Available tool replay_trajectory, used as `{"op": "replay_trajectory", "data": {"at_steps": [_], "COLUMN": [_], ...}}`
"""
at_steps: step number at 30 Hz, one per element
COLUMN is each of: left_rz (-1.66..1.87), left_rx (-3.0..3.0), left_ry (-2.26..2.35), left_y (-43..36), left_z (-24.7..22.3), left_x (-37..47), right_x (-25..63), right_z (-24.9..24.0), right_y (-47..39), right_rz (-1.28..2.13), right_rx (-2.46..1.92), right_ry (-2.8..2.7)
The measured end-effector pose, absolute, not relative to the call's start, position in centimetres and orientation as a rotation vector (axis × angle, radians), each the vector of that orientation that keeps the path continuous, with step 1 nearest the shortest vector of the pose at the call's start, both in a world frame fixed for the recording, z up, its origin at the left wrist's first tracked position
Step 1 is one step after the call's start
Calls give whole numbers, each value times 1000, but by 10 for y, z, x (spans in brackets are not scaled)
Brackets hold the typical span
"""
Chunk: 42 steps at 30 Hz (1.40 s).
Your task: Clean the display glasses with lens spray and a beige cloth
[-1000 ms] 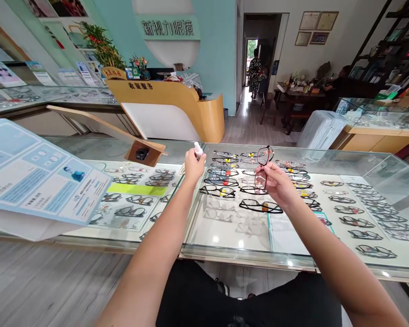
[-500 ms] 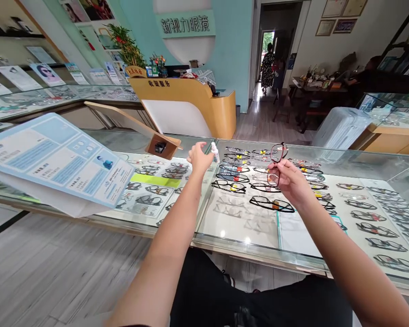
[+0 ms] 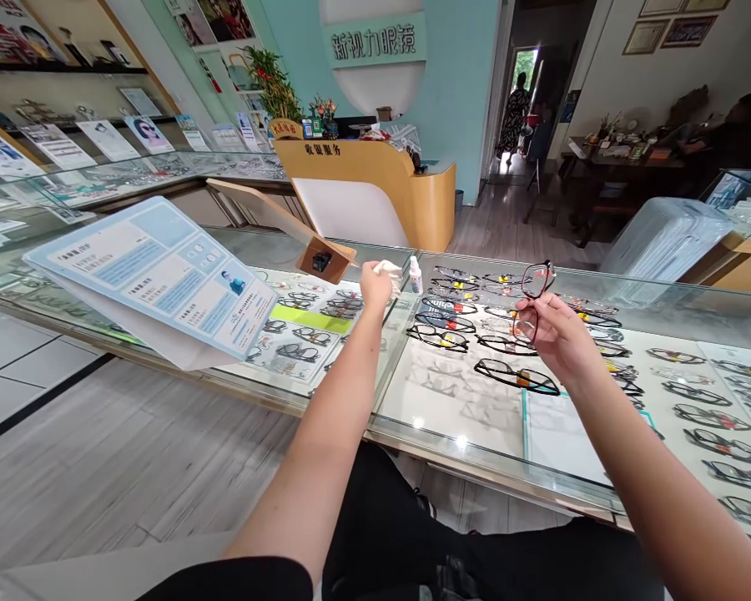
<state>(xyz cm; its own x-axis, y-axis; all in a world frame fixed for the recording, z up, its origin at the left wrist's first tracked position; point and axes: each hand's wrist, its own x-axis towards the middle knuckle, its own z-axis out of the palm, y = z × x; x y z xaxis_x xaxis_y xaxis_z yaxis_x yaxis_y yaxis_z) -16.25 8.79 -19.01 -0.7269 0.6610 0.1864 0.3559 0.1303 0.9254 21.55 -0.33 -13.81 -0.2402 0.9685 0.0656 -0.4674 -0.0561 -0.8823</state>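
Note:
My left hand is closed on a crumpled pale cloth just above the glass counter. Right beside it stands a small white spray bottle. My right hand pinches a pair of dark-red eyeglasses, held upright on end over the counter. Below and left of that hand, several black-framed eyeglasses lie in rows on the glass, with coloured tags on their lenses.
A blue-and-white leaflet stand rises at the left, near a tilted wooden piece. The glass display counter runs across in front of me, more frames inside. Behind are a wooden cashier desk, a wrapped grey suitcase and a distant person.
My left hand, open beside the spray bottle before, has closed on the pale cloth. My right hand keeps its hold on the red eyeglasses. The view has turned slightly left.

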Motion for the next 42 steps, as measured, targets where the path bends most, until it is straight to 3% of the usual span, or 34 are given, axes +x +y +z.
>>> {"op": "replay_trajectory", "data": {"at_steps": [4, 7, 13, 20, 42], "left_rz": [2059, 2181, 1801, 1340, 1668], "left_rx": [1005, 1055, 1209, 1131, 852], "left_ry": [1866, 1596, 1110, 921, 847], "left_y": [79, 70, 41, 12, 2], "left_z": [-161, -138, -129, -147, -144], "left_x": [-150, -129, -58, -6, 10], "right_x": [213, 212, 211, 209, 200], "right_z": [-134, -134, -134, -131, -131], "right_y": [-5, -5, -6, -8, -22], "right_rz": [1587, 1580, 1609, 1611, 1679], "right_rx": [-690, -670, -615, -530, -507], "right_ry": [-961, -964, -972, -1035, -1192]}}
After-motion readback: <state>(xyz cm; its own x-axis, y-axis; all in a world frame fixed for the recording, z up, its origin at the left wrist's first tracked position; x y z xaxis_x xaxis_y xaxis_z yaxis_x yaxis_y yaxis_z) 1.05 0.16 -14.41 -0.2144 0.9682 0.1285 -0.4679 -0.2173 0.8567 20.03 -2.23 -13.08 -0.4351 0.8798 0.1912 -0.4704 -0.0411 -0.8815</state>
